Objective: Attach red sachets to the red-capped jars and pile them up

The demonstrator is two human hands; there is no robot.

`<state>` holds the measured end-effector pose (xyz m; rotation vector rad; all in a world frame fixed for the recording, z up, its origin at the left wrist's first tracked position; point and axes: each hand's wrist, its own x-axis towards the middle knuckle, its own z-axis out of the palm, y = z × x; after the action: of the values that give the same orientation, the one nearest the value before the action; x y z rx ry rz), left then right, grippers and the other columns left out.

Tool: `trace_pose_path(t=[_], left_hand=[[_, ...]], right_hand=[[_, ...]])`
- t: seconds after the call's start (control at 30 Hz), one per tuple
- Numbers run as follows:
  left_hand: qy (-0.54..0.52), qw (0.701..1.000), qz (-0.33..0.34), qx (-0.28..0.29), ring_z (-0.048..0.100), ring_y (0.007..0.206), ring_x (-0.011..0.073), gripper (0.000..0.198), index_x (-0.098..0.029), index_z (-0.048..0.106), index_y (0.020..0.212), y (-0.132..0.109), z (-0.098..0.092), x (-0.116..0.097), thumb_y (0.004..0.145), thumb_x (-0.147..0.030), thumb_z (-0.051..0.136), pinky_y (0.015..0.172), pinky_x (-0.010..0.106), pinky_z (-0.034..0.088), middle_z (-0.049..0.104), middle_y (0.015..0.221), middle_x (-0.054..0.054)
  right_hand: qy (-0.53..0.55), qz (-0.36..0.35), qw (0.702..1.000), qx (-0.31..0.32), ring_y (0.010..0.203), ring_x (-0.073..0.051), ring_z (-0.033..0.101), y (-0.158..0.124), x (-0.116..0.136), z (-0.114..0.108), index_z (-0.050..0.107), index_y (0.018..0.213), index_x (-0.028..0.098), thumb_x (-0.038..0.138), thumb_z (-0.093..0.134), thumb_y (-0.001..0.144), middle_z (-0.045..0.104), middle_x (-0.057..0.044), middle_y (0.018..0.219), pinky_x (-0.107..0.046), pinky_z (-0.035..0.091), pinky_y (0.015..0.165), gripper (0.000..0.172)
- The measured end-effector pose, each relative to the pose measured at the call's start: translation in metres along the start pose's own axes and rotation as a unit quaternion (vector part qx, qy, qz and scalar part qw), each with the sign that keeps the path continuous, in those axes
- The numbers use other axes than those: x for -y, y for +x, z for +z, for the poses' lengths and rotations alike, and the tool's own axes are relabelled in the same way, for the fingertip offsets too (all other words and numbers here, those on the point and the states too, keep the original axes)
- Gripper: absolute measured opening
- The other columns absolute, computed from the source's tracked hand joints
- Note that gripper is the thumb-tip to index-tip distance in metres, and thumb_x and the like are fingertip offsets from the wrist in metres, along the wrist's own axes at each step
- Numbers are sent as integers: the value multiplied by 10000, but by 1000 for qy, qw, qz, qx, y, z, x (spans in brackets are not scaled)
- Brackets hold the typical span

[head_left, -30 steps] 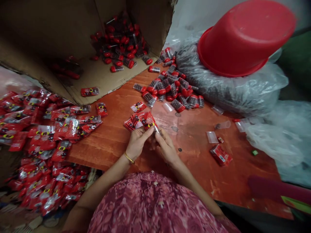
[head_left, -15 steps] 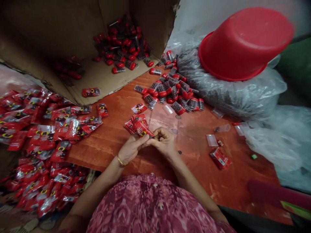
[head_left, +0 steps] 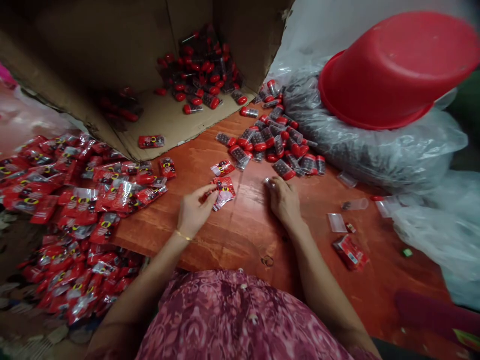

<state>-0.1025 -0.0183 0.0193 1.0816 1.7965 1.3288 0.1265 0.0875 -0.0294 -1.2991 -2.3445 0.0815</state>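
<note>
Slightly left of the table's middle, my left hand (head_left: 195,210) has thumb and fingers closed at the edge of a small stack of red printed packets (head_left: 226,187). Another red packet (head_left: 222,168) lies just behind that stack. Over to the right, my right hand (head_left: 285,201) curls palm-down around a small clear plastic piece (head_left: 268,183); most of it is hidden by the fingers. Behind this hand lies a heap of clear tubes with red caps and dark contents (head_left: 268,137).
An open cardboard box (head_left: 187,132) holds more capped tubes. Many red packets (head_left: 86,200) pile up at left, some below table level. A red bucket (head_left: 397,70) sits upside down on a filled plastic bag (head_left: 375,150). Clear pieces and a red pack (head_left: 351,252) lie at right.
My hands have moved apart, the right one outward to the clear piece that lay before the tube heap. The packet held between both hands is now down at the stack. The view has shifted slightly left.
</note>
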Motion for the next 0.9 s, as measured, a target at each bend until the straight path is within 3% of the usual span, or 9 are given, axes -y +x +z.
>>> trace_pose_path(t=[0.1,0.23,0.3,0.37,0.43,0.6,0.73,0.83,0.9], left_hand=[[235,962,121,68,449,1224,315,337,-207,663,1060,17,12,2,756,-340,605,1035,483,303,585,1243,88],[385,902,141,138,376,1269,358,300,-247,681,1031,35,14,7,779,-370,575,1030,554,254,537,1301,77],[405,894,137,130,398,1257,347,247,-275,701,976,36,16,9,801,-357,547,1024,547,267,556,1283,53],[409,897,133,104,411,1248,341,231,-278,710,950,33,19,11,808,-336,537,1021,542,278,565,1272,47],[404,902,131,72,417,1245,339,234,-265,710,950,28,21,11,806,-331,539,1018,544,286,557,1281,61],[380,906,185,-9,402,1262,330,245,-265,705,963,14,19,0,813,-351,531,1033,570,253,540,1296,80],[332,921,200,-34,395,1271,321,226,-261,696,961,5,17,-8,798,-324,552,1049,580,221,559,1278,64],[193,972,124,-47,490,1194,282,388,-207,607,1135,0,19,-10,785,-367,565,998,483,361,582,1243,110],[56,997,44,-5,612,1013,236,442,-157,588,1146,-2,21,-10,784,-409,554,850,364,484,648,1125,130]], right_hand=[[-33,24,999,8,945,-229,563,-20,-24,-15,590,1025,152,210,345,884,643,-129,1069,-369,425,830,288],[-113,141,981,-65,939,-289,555,-22,-65,-32,615,965,97,203,395,809,648,-186,963,-452,409,842,290],[-93,141,979,-111,975,-298,545,-15,-64,-37,608,985,95,225,430,785,633,-194,1012,-471,396,871,298],[-13,106,985,-134,962,-271,558,-8,-40,-37,605,987,140,264,447,797,643,-150,1012,-448,409,869,277],[94,92,984,-119,886,-238,581,-2,1,-33,617,938,175,317,443,835,666,-107,920,-405,440,816,248],[329,106,937,38,749,-184,598,6,96,-15,623,911,186,422,491,827,677,-64,839,-306,468,681,283],[441,146,883,63,682,-150,576,10,114,-2,611,880,185,421,472,829,653,-32,776,-269,457,651,278],[510,178,841,29,633,-137,542,10,111,2,594,804,191,414,436,835,613,-7,693,-257,444,620,276],[535,196,821,30,586,-126,506,7,109,3,576,758,195,438,454,819,570,11,636,-245,425,574,279]])
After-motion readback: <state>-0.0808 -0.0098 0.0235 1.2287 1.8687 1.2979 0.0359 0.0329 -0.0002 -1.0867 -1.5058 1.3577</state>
